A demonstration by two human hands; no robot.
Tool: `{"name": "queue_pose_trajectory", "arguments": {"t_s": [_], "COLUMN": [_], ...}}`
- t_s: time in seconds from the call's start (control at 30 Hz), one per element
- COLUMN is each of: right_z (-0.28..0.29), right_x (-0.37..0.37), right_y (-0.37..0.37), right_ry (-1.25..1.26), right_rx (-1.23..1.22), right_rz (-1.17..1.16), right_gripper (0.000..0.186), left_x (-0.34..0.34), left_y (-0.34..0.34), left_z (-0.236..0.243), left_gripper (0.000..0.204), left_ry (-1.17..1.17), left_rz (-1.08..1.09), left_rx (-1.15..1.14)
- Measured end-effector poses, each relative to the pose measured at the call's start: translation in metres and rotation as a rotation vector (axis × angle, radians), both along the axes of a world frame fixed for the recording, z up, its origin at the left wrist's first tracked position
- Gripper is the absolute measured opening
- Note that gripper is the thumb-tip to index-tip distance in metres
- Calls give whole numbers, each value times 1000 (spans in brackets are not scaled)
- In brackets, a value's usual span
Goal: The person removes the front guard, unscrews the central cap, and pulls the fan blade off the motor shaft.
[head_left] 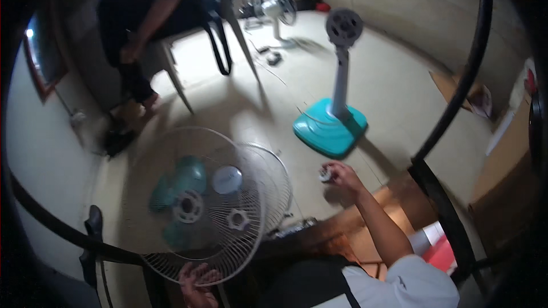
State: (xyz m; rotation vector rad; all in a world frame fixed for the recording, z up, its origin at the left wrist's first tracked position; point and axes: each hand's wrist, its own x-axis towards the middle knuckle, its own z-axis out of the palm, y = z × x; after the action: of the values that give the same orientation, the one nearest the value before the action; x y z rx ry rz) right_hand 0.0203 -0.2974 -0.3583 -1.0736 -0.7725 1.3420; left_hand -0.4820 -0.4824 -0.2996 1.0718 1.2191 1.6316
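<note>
My left hand (197, 279) grips the lower rim of a round white wire fan guard (260, 217), its fingers bent at the wires. Behind this guard is a second wire ring (287, 179). Through the wires show teal fan blades (191, 174), a pale round badge (228, 180) and a white star-shaped piece (238, 219). My right hand (345, 178) is closed on a small white round part (326, 175), held out over the floor. Beyond it a fan stand with a teal base (331, 131) stands upright, a grey round head on its post.
A person (165, 11) sits on a chair (171, 71) at the far left. Another fan (275, 8) stands at the back, with small items on the floor near it. Dark curved bars (456, 100) cross the right side, beside cardboard (502, 159). A brown wooden surface (394, 202) lies near me.
</note>
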Motion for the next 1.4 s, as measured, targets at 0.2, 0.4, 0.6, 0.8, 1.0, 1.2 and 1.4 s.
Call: {"name": "queue_pose_trajectory", "arguments": {"t_s": [0.2, 0.4, 0.6, 0.8, 1.0, 1.2, 1.4], "right_z": [124, 190, 168, 155, 149, 152, 183], "right_x": [-31, -88, -107, -101, -96, -95, -80], "right_y": [-47, -50, 0, 21, 19, 21, 7], "right_ry": [-137, -763, -962, -1259, -1211, -1157, -489], "right_rx": [358, 656, 749, 887, 888, 923, 587], "right_rz": [-51, 108, 470, 413, 491, 418, 125], "right_gripper": [27, 17, 12, 5, 7, 6, 13], "left_x": [20, 56, 89, 105, 100, 99, 94], "left_y": [36, 45, 30, 42, 35, 41, 46], "left_z": [0, -5, 23, 34, 40, 41, 38], "left_gripper": [82, 55, 45, 45, 48, 46, 46], "left_ry": [-6, -211, -212, -334, -330, -337, -371], "left_rz": [-81, -190, -279, -78, -33, -17, -70], "left_rx": [-112, -151, -228, -392, -272, -267, -278]}}
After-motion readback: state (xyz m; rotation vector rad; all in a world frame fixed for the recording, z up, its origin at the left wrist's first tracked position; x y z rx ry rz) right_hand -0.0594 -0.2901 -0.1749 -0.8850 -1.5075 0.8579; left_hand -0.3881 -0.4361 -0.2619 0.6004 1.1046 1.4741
